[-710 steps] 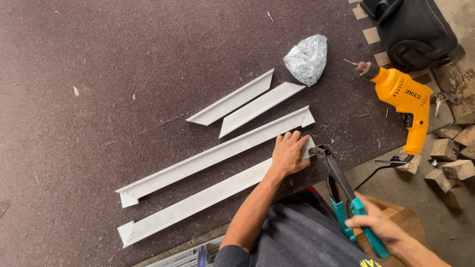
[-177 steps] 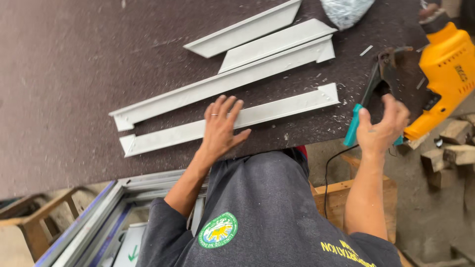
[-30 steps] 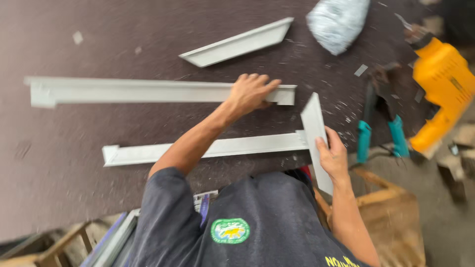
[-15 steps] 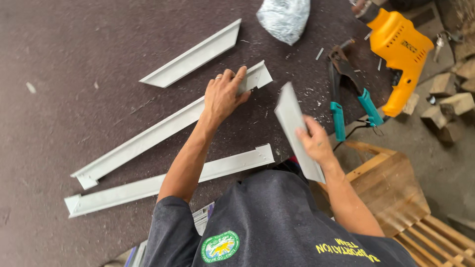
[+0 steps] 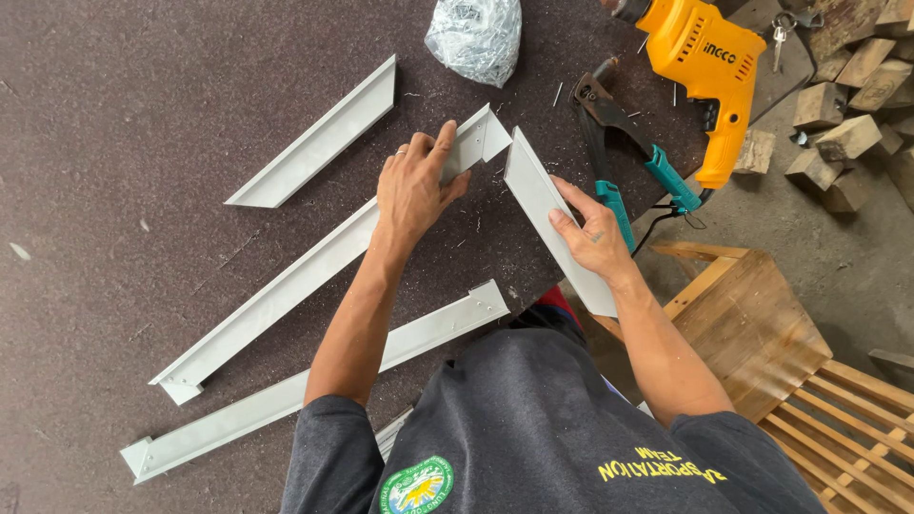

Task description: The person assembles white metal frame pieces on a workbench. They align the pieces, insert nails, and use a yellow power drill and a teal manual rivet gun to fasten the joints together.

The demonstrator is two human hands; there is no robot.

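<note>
My left hand (image 5: 416, 181) presses down on the upper end of a long grey metal profile (image 5: 286, 290) that lies diagonally on the dark tabletop (image 5: 143, 114). My right hand (image 5: 592, 231) grips a short grey profile (image 5: 543, 205) and holds its top end close to the end of the long one, at an angle to it. A second long profile (image 5: 314, 381) lies nearer to me, parallel to the first. Another short profile (image 5: 319, 138) rests further back on the left.
A teal-handled hand tool (image 5: 619, 157) and a yellow electric drill (image 5: 709, 76) lie at the right edge of the table. A clear bag of small metal parts (image 5: 474, 36) sits at the back. Wood blocks (image 5: 847, 105) and a slatted wooden crate (image 5: 809, 381) are on the floor at right.
The short profile in my right hand has moved nearer to the end of the long profile under my left hand. A second ago my right hand was taking hold of it.
</note>
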